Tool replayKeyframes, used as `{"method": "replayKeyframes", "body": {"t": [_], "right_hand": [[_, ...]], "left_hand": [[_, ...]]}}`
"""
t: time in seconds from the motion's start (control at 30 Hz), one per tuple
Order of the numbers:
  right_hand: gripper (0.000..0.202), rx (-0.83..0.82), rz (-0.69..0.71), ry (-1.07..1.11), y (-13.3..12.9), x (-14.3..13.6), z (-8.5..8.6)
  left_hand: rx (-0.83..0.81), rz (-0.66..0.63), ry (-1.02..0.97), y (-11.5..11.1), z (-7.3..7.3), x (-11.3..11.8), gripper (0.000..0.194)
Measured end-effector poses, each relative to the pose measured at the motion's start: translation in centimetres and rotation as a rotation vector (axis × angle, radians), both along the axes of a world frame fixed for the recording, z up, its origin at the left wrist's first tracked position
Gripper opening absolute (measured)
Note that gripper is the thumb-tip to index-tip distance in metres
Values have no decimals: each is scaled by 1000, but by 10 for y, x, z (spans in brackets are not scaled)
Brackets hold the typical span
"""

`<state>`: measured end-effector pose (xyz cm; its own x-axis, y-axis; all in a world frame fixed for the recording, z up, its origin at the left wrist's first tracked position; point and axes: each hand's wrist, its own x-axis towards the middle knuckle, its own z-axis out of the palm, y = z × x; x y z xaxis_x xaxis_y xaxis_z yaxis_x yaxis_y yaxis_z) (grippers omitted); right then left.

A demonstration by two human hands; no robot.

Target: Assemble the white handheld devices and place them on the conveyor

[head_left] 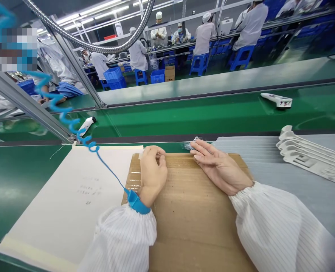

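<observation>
Green desk (8,185) carries the work things, and behind it runs a green belt (170,119), with people in white coats seated farther back. A brown cardboard sheet (198,223) lies flat in front of the person, between a large white paper (56,204) on the left side and grey foam sheets (261,155) on the right side. On the foam, several white plastic parts (312,153) lie overlapped in a row.

The left hand (153,172) is above the upper left part of the cardboard, with its fingers curled in a narrow grip; I cannot tell if something small is between them. The right hand (218,166) has a wide grip, holding nothing that can be seen, and its fingertips are beside a small clear plastic packet (188,146) at the cardboard's far edge. Whether they touch it, I cannot tell.

For good handling, I judge that thin plastic needs a light pinch at its edge, using the fingertips only. The blue coiled cord (85,140) from the left wristband (137,203) should have slack, away from the fingers, so it does not drag over the paper.
</observation>
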<state>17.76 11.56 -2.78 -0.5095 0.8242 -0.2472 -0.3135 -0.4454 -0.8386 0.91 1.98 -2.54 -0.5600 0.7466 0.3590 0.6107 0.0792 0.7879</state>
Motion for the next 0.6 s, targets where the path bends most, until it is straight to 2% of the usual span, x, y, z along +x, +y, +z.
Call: {"method": "replayKeyframes", "body": {"t": [0.6], "right_hand": [[46,-1,-6,-13,0,0,0]], "left_hand": [[36,-5,10,0,-1,0,19]]}}
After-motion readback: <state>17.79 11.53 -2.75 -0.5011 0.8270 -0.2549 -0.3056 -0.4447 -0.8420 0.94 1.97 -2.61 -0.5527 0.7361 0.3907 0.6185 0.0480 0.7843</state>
